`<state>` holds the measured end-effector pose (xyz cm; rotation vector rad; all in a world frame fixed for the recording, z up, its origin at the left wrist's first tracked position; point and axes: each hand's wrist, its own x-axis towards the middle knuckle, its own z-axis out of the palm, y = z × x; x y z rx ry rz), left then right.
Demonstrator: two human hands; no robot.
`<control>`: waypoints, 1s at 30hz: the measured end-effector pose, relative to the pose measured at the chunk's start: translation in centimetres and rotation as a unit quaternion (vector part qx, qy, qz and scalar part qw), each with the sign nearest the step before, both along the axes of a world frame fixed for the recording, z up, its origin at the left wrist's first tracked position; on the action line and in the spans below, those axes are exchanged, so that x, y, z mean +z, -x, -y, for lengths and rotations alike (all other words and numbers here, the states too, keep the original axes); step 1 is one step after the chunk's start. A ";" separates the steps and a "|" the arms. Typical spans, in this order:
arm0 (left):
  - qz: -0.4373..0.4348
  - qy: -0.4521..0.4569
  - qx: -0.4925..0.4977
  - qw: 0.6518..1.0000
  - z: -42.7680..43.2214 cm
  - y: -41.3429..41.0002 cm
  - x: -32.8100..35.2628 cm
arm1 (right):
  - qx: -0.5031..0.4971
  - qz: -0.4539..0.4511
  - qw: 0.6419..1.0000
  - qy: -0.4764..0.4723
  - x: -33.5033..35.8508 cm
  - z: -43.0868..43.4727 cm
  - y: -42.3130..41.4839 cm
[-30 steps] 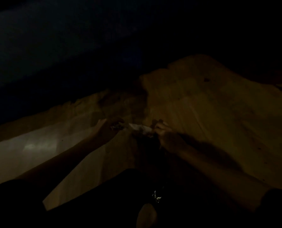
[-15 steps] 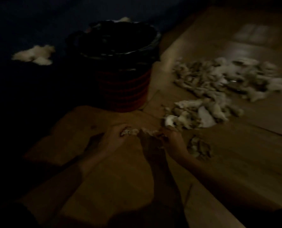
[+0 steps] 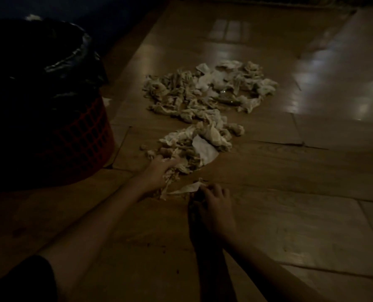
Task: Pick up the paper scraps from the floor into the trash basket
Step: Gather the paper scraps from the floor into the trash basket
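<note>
The room is dim. A red lattice trash basket [image 3: 83, 136] lined with a black bag stands at the left. Crumpled pale paper scraps lie on the wooden floor in a large far pile [image 3: 209, 88] and a smaller near pile [image 3: 203, 144]. My left hand [image 3: 159, 171] rests on the near pile's front edge with its fingers closed around a bunch of scraps. My right hand [image 3: 216, 201] lies low on the floor just right of it, its fingertips pinching a flat white scrap [image 3: 187, 188].
A dark wall runs behind the basket at the upper left. A bit of white paper [image 3: 32, 17] shows beyond the basket's rim. Glossy floor with light reflections [image 3: 333, 68] stretches to the right and far side.
The view has swung from dark floor to the basket and piles. Both hands, held together on one scrap before, have dropped to the near pile and moved apart.
</note>
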<state>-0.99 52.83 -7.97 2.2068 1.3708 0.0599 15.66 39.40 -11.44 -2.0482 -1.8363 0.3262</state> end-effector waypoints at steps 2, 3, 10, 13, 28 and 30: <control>-0.023 -0.011 -0.011 1.000 0.1 -0.8 -0.8 | 0.023 0.001 1.000 -0.003 -0.3 0.0 0.6; -0.025 -0.035 -0.019 0.999 0.2 -1.2 -1.2 | 0.042 0.000 0.999 -0.006 -0.6 -0.1 0.7; 0.096 -0.136 0.064 0.984 0.1 -0.9 0.0 | 0.074 -0.074 0.993 -0.062 1.2 -5.6 -3.1; 0.128 -0.185 0.126 0.966 -2.2 0.2 2.3 | 0.011 -0.085 0.988 -0.131 4.5 -10.7 -5.0; 0.005 -0.024 0.026 0.999 -8.4 -7.8 -0.7 | -0.054 -0.023 0.998 0.037 0.7 -14.7 -5.8; 0.014 -0.080 0.026 0.996 -7.5 -8.5 -1.1 | -0.049 -0.038 0.998 0.001 0.8 -13.6 -5.8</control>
